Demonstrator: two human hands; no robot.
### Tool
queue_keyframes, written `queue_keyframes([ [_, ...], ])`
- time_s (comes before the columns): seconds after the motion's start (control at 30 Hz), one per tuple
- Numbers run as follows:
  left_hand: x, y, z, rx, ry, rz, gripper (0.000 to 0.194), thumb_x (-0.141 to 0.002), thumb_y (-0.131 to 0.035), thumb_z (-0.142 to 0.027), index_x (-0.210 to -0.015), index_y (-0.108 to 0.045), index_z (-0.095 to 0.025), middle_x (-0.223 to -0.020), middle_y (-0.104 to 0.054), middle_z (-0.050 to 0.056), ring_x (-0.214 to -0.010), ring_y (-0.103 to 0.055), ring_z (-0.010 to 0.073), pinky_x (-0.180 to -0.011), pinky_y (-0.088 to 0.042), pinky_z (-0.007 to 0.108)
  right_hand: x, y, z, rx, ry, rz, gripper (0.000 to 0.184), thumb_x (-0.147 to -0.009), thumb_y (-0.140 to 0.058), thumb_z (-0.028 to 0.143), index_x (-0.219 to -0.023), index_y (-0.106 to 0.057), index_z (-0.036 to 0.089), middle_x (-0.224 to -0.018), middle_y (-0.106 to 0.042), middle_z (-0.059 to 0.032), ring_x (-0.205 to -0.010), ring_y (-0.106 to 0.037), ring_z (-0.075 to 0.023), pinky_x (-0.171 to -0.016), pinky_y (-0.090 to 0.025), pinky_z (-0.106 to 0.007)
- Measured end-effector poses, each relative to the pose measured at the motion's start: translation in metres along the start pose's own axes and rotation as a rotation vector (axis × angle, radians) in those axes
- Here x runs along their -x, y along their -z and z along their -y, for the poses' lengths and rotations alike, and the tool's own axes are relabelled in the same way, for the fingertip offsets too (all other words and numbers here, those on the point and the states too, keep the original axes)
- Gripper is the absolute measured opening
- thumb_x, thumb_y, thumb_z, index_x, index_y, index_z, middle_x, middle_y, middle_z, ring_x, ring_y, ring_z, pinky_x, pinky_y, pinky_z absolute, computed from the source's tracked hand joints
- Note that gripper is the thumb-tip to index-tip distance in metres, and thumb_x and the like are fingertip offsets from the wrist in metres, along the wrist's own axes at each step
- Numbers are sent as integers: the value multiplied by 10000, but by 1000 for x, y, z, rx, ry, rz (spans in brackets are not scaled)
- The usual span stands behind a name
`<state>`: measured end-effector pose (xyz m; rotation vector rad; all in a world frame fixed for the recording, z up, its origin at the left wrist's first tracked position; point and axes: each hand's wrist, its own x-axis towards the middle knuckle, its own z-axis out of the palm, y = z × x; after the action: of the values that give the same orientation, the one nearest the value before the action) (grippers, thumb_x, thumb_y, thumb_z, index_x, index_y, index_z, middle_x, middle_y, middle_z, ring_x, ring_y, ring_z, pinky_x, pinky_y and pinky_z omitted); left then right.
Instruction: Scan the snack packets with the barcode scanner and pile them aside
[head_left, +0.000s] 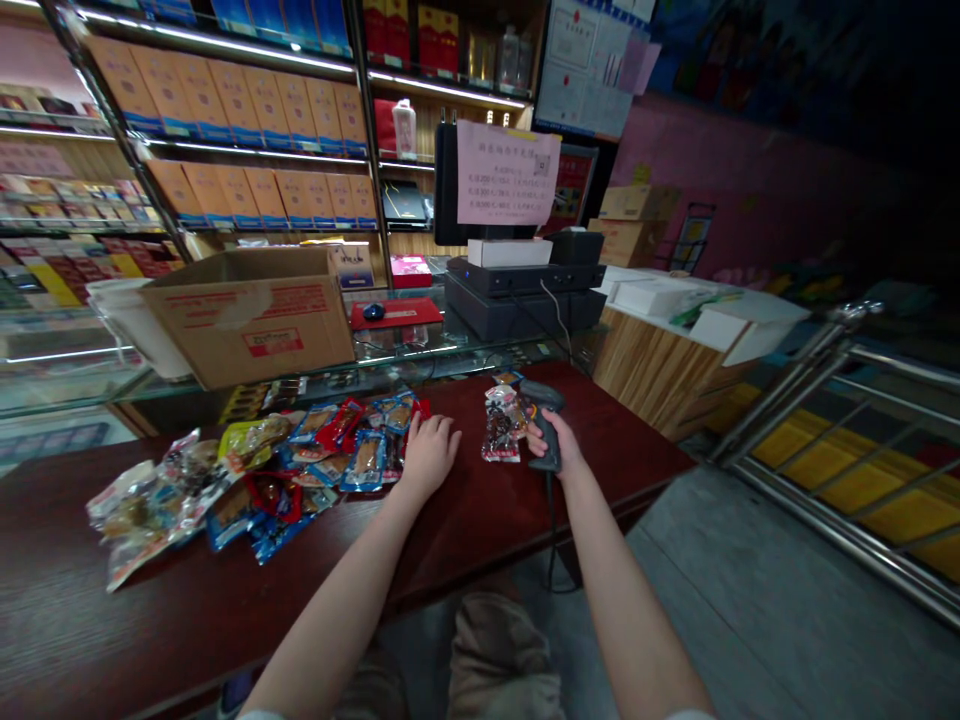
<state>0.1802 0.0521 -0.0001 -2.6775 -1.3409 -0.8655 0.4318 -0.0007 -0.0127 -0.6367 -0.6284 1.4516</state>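
Both forearms reach forward from the bottom of the view, and the left hand lies palm down on a dark red wooden table, its fingers loosely spread and holding nothing. Its fingertips sit just beside the right edge of a wide, flat spread of snack packets in blue, red, yellow and clear wrappers. The right hand is raised a little, its fingers curled closed around the handle of a dark grey handheld barcode scanner, which is tilted with its head toward the far side. A black cord drops from the scanner's butt past the table edge. Just left of the scanner, nearly touching it, lies a small heap of clear snack packets with dark contents. Beyond the table, a brown cardboard box stands on a glass display counter, near a red mat bearing a dark computer mouse. A black cash register sits to the right, below a pink paper notice.
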Motion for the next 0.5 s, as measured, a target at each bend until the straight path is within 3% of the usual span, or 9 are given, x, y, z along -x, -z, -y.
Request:
queue_keyframes([
  [0.1, -4, -13, -12, 152, 21, 157, 393, -969, -408, -366, -1192, -630, -130, -1205, -665, 125, -1118, -607, 238, -1057, -390, 379, 1, 14, 8, 42, -26, -43, 185, -831, -596, 352, -918, -525, 205, -514, -457, 87, -330, -338, -54, -309, -297, -155],
  [0.17, -12, -21, -18, 183, 49, 255, 408, -955, -430, -391, -1167, -647, -119, -1187, -671, 139, -1096, -612, 253, -989, -429, 364, 2, 18, 9, 43, -25, -61, 186, -833, -584, 354, -927, -530, 203, -512, -457, 87, -331, -338, -55, -308, -291, -155],
  [0.33, -46, -30, -37, 199, 240, 459, 462, -905, -467, -527, -1059, -693, -155, -1165, -670, 163, -1085, -622, 293, -904, -448, 373, 6, 16, 7, 32, 0, -77, 198, -824, -596, 353, -934, -526, 204, -513, -451, 91, -339, -345, -56, -315, -293, -155],
  [0.43, -61, -34, -51, 165, 350, 517, 582, -801, -564, -639, -1120, -661, -162, -1287, -602, 199, -1207, -543, 383, -946, -417, 460, 8, 15, 6, 26, 13, -89, 205, -815, -611, 356, -920, -514, 208, -509, -438, 96, -338, -339, -55, -320, -294, -155],
  [0.5, -64, -38, -56, 167, 391, 523, 557, -744, -642, -628, -1061, -667, -170, -1325, -572, 206, -1259, -485, 423, -991, -367, 525, 9, 15, 5, 24, 16, -103, 215, -809, -617, 361, -912, -508, 208, -507, -433, 98, -336, -332, -54, -320, -292, -157],
])
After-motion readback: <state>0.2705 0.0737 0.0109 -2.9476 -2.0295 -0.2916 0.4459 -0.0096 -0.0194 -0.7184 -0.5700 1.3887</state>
